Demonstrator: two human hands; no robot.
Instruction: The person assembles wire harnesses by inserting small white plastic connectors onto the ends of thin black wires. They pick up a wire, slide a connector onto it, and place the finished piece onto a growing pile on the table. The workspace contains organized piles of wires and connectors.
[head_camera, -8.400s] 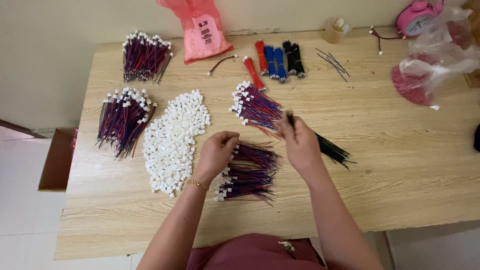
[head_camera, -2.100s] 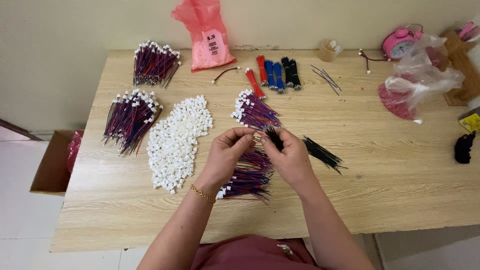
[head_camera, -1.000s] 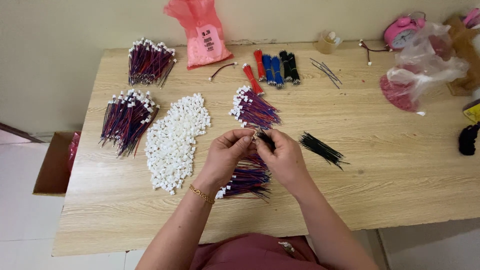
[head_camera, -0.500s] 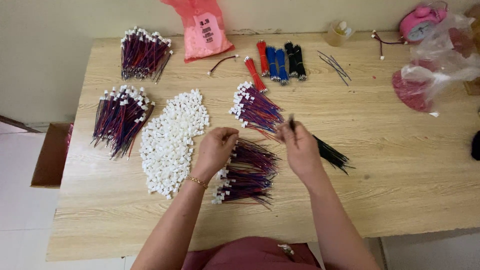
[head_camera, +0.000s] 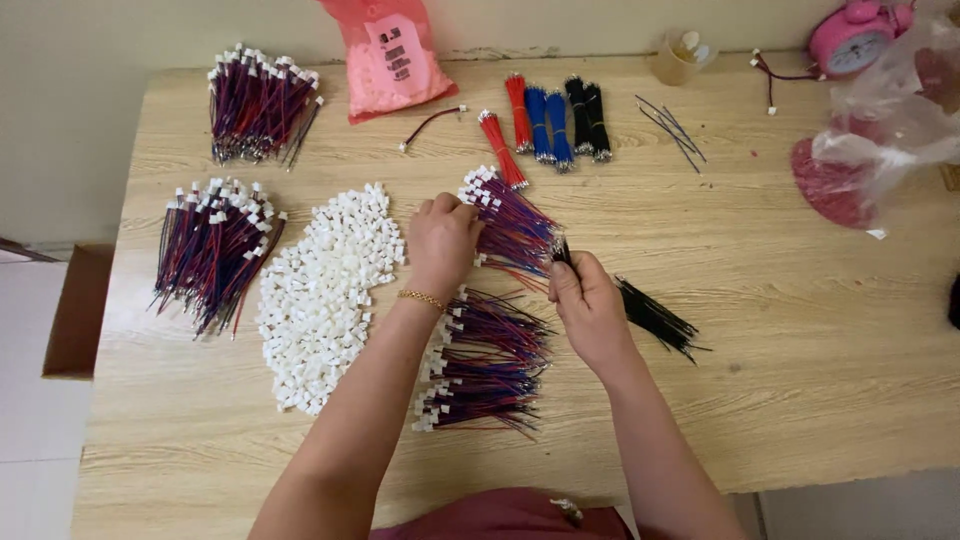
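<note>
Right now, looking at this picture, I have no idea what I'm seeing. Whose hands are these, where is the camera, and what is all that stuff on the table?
There is no machine here: these are a person's two bare hands, filmed by a camera worn on their head and looking down at a wooden table. The left hand, with a gold bracelet, rests on a fan of red and blue wires with white plugs. The right hand pinches a thin dark wire end between its fingertips, just beside a bundle of black wires. Between the arms lies another heap of plugged wires. To the left is a pile of small white plastic connectors, with two more wire bundles beyond it. At the back are a pink bag and tied red, blue and black wire bunches.
</note>
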